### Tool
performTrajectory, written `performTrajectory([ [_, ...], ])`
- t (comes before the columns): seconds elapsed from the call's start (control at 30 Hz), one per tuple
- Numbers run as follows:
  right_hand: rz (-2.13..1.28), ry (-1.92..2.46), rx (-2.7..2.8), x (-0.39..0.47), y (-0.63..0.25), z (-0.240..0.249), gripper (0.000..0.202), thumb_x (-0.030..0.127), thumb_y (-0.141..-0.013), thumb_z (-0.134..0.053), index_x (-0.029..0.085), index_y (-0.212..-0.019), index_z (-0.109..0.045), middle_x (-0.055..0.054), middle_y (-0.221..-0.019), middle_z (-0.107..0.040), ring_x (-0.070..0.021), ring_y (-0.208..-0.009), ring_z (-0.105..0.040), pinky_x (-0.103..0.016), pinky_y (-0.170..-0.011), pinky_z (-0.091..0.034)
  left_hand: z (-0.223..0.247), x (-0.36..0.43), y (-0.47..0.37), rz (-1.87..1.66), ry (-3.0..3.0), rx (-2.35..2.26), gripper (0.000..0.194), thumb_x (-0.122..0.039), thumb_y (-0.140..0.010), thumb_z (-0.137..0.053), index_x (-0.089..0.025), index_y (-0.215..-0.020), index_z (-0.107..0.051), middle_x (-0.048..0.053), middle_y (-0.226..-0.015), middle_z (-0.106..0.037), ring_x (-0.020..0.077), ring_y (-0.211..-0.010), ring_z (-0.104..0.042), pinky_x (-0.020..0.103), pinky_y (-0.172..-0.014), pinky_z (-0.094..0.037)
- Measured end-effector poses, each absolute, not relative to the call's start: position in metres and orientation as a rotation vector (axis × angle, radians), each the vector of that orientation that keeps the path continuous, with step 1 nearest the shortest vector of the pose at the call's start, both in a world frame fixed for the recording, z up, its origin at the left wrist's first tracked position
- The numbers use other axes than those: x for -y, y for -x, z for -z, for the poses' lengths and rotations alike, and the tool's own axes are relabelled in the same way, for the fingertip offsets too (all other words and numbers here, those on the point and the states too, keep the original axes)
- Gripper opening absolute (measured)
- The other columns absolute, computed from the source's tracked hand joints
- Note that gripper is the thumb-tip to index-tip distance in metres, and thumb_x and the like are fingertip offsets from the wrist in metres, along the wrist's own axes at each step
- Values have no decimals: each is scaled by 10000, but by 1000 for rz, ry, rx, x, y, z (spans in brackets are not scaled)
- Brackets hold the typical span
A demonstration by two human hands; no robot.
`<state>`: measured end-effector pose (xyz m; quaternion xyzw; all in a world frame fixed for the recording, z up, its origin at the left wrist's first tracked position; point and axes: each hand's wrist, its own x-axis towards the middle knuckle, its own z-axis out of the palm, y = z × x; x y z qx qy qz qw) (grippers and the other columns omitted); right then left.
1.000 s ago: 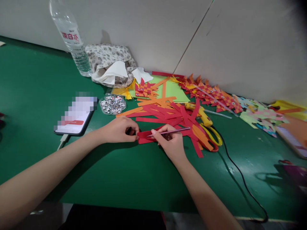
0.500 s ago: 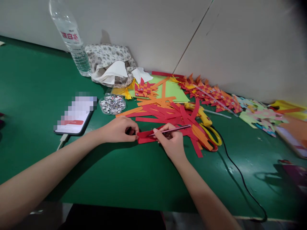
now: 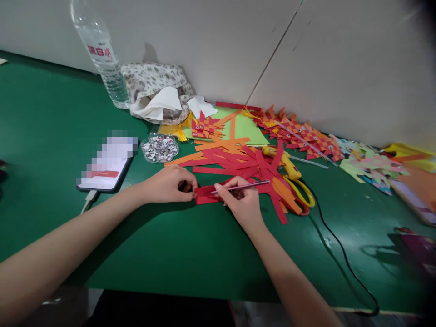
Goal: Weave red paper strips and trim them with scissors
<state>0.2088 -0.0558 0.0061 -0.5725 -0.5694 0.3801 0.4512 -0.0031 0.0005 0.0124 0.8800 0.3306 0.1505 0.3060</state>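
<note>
My left hand [image 3: 173, 184] pinches the left end of a red paper strip [image 3: 206, 199] near the middle of the table. A slim pinkish pen [image 3: 252, 184] is gripped in my right hand [image 3: 242, 198], its tip down on the strip and its back end pointing right. The fingers of my right hand cover the strip's right part. Just behind my hands lies a heap of loose red and orange paper strips [image 3: 235, 160]. Woven red-and-orange paper fish [image 3: 206, 127] with stuck-on eyes lie beyond the heap.
A yellow glue gun [image 3: 288, 164] and yellow-handled scissors [image 3: 303, 193] lie right of the heap, beside a black cord [image 3: 335, 243]. At left are a charging phone [image 3: 107, 165], a clear box of googly eyes [image 3: 160, 148], a water bottle [image 3: 102, 56] and a patterned tissue pouch [image 3: 155, 75].
My right hand and the pen have slid slightly left along the red strip. My left hand has stayed where it was.
</note>
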Motion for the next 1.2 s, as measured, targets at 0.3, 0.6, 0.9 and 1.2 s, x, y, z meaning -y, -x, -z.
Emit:
performTrajectory([
  [0.3, -926, 1433, 1438, 57, -207, -6, 259, 374, -731, -704, 203, -630, -538, 45, -495, -516, -104, -434, -473, -233, -442, -363, -10, -1, 4, -399, -2336, -875, 104, -254, -753, -595, -177, -768, -662, -25, -631, -597, 96, -572, -524, 214, -550, -358],
  [0.6, -926, 1449, 1336, 55, -210, -5, 275, 367, -736, -693, 205, -627, -499, 15, -534, -588, -114, -441, -504, -230, -429, -379, -12, 0, 3, -380, -2328, -897, 107, -256, -755, -599, -174, -771, -667, -25, -649, -605, 94, -589, -536, 212, -550, -358],
  [0.9, -965, 1406, 1369, 56, -209, -8, 288, 389, -732, -703, 199, -623, -516, 16, -529, -589, -100, -429, -486, -226, -427, -374, -12, 0, 3, -384, -2337, -902, 107, -254, -755, -601, -173, -770, -669, -24, -640, -602, 95, -584, -534, 217, -547, -353],
  [1.2, -914, 1435, 1425, 56, -209, -6, 267, 362, -729, -705, 196, -626, -524, 29, -516, -557, -97, -431, -475, -228, -433, -363, -10, -1, 3, -399, -2337, -885, 98, -246, -752, -602, -175, -770, -668, -24, -638, -604, 94, -581, -533, 215, -555, -362],
])
